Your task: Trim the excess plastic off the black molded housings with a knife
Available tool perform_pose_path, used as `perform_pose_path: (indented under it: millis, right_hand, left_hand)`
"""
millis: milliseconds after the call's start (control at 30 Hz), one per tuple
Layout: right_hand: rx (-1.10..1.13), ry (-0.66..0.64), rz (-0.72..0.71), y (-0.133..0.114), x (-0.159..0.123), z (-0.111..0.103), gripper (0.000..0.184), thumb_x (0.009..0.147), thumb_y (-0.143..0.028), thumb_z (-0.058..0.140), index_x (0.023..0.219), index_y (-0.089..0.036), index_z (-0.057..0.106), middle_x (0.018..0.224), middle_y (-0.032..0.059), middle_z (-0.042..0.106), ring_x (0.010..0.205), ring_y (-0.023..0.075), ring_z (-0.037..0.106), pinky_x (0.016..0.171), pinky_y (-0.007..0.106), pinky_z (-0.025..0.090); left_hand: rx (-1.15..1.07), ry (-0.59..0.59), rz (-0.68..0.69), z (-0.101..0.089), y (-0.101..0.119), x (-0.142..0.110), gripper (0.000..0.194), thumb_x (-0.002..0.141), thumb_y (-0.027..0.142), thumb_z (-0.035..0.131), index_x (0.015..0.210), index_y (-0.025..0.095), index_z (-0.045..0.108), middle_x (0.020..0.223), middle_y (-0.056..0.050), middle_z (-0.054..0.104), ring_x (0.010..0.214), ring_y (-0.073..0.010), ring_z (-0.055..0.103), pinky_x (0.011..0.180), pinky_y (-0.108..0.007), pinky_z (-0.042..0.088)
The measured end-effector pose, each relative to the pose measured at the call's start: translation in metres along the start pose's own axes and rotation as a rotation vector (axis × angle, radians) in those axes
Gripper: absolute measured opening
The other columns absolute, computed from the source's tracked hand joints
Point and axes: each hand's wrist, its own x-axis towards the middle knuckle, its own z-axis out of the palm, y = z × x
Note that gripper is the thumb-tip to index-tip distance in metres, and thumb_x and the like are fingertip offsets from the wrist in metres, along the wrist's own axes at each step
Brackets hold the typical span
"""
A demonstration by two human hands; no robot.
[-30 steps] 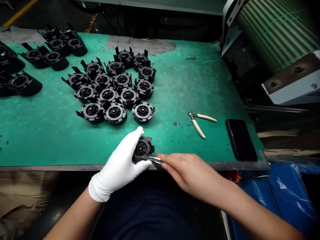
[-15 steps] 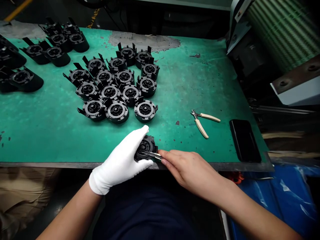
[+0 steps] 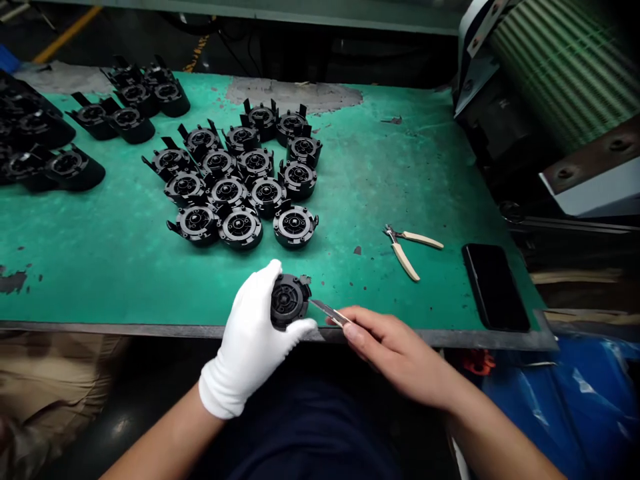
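My left hand [image 3: 255, 333], in a white glove, is wrapped round a round black plastic housing [image 3: 289, 300] near the front edge of the green table. The housing's ribbed round face points up toward me; the glove hides its left side. In my bare right hand [image 3: 390, 347] is a utility knife [image 3: 330, 312], gripped between thumb and fingers. Its blade points left, with the tip close beside the housing's right rim; whether it touches I cannot tell. Beyond my left hand stands a cluster of similar black housings [image 3: 241, 227], several with upright tabs.
Cream-handled nippers [image 3: 403, 250] lie spread on the green table [image 3: 360, 200], left of a black phone [image 3: 496, 287]. More black housings [image 3: 77, 167] stand at the left. A machine with a green ribbed part [image 3: 565, 67] rises at the right. Blue plastic [image 3: 560, 400] lies below the table's right corner.
The knife has come away from the housing's face to its right side, drawn back by my right hand. My left hand still holds the housing. The view has shifted slightly.
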Motion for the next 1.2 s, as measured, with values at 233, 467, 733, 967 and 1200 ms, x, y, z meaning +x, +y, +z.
perform_pose_path:
  millis: [233, 467, 733, 967, 1200]
  right_hand:
    - [0.99, -0.067, 0.284, 0.025, -0.016, 0.112, 0.042, 0.102, -0.063, 0.047, 0.103, -0.022, 0.053, 0.067, -0.0091, 0.041, 0.046, 0.0041, 0.025, 0.039, 0.015, 0.02]
    - [1.055, -0.038, 0.233, 0.007, -0.015, 0.126, 0.048, 0.099, -0.07, 0.047, 0.1, -0.022, 0.05, 0.065, -0.01, 0.037, 0.046, 0.0036, 0.023, 0.039, 0.014, 0.021]
    - [1.025, -0.213, 0.043, -0.013, -0.017, 0.142, 0.058, 0.089, -0.078, 0.057, 0.096, -0.02, 0.053, 0.063, -0.0074, 0.049, 0.045, 0.0029, 0.036, 0.041, 0.015, 0.027]
    - [1.424, -0.017, 0.273, 0.0, -0.006, 0.153, 0.048, 0.089, -0.068, 0.064, 0.093, -0.024, 0.047, 0.066, -0.0096, 0.048, 0.038, 0.0012, 0.024, 0.031, 0.012, 0.023]
    - [1.369, 0.02, 0.167, -0.004, -0.016, 0.15, 0.049, 0.091, -0.067, 0.064, 0.087, -0.022, 0.046, 0.061, -0.01, 0.044, 0.038, 0.0003, 0.019, 0.034, 0.013, 0.016]
  left_hand:
    - [0.002, -0.043, -0.133, -0.004, 0.004, -0.018, 0.103, 0.084, 0.038, 0.079, 0.162, 0.024, 0.013, 0.16, -0.014, 0.04, 0.151, -0.0318, 0.038, 0.125, -0.053, 0.036]
    - [0.069, -0.012, -0.101, -0.004, 0.0, -0.011, 0.085, 0.081, 0.041, 0.081, 0.151, 0.024, 0.037, 0.151, -0.013, 0.05, 0.142, -0.0313, 0.05, 0.121, -0.052, 0.042]
    - [0.048, 0.073, -0.086, 0.005, -0.003, -0.016, 0.088, 0.079, 0.053, 0.081, 0.148, 0.022, 0.038, 0.147, -0.015, 0.05, 0.139, -0.034, 0.051, 0.119, -0.055, 0.042]
    - [0.009, 0.159, -0.151, 0.012, 0.01, -0.01, 0.079, 0.074, 0.056, 0.083, 0.134, 0.019, 0.048, 0.127, -0.013, 0.059, 0.118, -0.0329, 0.062, 0.107, -0.054, 0.05]
    - [0.059, 0.196, -0.078, 0.019, 0.012, -0.01, 0.069, 0.079, 0.047, 0.078, 0.133, 0.017, 0.048, 0.127, -0.015, 0.059, 0.118, -0.0347, 0.06, 0.105, -0.056, 0.05]
